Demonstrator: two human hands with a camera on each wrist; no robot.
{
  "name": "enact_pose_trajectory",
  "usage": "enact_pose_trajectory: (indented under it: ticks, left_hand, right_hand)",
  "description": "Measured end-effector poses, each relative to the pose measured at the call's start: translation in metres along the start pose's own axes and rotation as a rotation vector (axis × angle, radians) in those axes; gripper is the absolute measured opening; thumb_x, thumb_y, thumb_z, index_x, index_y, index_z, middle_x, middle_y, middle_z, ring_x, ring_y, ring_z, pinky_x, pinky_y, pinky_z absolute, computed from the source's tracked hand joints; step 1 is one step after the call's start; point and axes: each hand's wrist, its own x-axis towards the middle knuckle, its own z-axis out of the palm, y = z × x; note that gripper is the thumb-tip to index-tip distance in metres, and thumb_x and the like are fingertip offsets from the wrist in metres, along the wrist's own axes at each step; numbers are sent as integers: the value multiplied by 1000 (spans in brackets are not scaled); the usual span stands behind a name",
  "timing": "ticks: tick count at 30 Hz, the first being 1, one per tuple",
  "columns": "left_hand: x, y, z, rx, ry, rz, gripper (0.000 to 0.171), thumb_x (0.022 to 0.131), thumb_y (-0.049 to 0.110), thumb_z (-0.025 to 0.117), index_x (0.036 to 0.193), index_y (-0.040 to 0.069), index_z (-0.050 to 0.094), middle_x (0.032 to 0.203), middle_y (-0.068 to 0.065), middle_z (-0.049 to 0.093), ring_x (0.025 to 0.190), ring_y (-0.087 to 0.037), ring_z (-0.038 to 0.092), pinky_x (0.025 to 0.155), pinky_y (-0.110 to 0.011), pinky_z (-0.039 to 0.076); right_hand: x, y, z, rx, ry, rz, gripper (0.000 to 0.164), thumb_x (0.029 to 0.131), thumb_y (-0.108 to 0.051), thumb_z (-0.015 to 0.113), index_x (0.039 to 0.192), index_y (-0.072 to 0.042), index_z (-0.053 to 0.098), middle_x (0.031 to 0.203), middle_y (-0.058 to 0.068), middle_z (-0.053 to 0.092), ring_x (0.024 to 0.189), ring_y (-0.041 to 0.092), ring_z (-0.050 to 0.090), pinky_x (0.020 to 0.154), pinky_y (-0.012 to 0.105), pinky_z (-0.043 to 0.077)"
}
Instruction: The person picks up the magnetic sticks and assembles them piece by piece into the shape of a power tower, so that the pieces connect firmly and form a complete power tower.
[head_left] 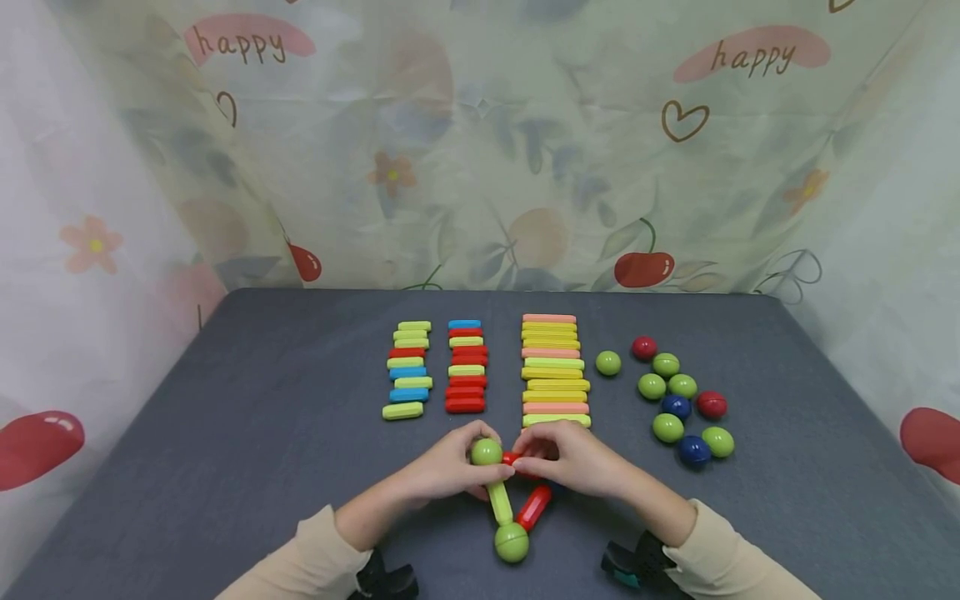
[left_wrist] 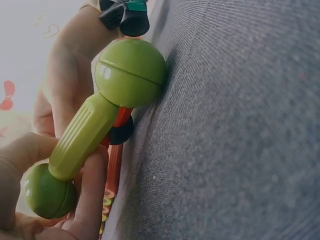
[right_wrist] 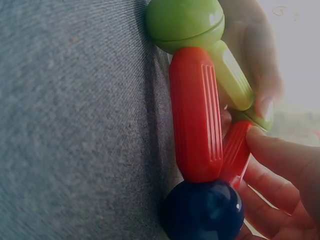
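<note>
**Cream sleeves [head_left: 307,558] in front, a green ball in my left grip and a red stick in my right**

The sleeves lie nearest the head camera. With the upper green ball [head_left: 487,451] as the clock's centre, they come in at 8 and just before 4. My left hand [head_left: 448,467] grips that ball, thumb and fingers closed round it. My right hand [head_left: 577,458] pinches the upper red stick [right_wrist: 236,152], which meets the ball at about 3. A green stick [head_left: 500,503] runs from the ball to the lower green ball [head_left: 512,543], between 5 and 6. From there, the lower red stick [head_left: 535,507] points towards 1 and ends at a blue ball [right_wrist: 202,212], seen from my right wrist; whether the pinched stick touches it too, I can't tell. On the dark table [head_left: 300,417], short sticks [head_left: 407,373] lie in two columns at 10:30 and 11:30, longer sticks [head_left: 557,373] at 1:30, loose balls [head_left: 652,387] around 2:30.
</note>
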Motion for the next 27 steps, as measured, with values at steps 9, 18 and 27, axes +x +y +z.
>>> enact_pose_trajectory:
  ticks: [9,18,27]
  left_hand:
    - [1,-1,1,7,12,13,27,85,14,65,102,1,50,86,-5,58,68,-11,59,65,-30,58]
    - [0,-2,3,36,51,11,26,85,19,66,97,1,51,78,-3,57,63,-10,58,60,-30,57]
    - [-2,-1,1,62,62,18,25,86,21,66,100,2,58,79,-1,59,62,-8,56,61,-28,55]
  right_hand:
    - [-1,0,-1,8,-13,-8,18,87,-23,66,99,-9,66,86,0,67,76,1,58,72,19,51]
    - [0,1,0,19,-32,-25,17,87,-20,66,100,-9,66,89,1,68,79,1,59,76,18,51]
    - [1,1,-2,32,-44,-13,18,87,-20,65,101,-8,66,89,2,67,77,2,58,74,19,51]
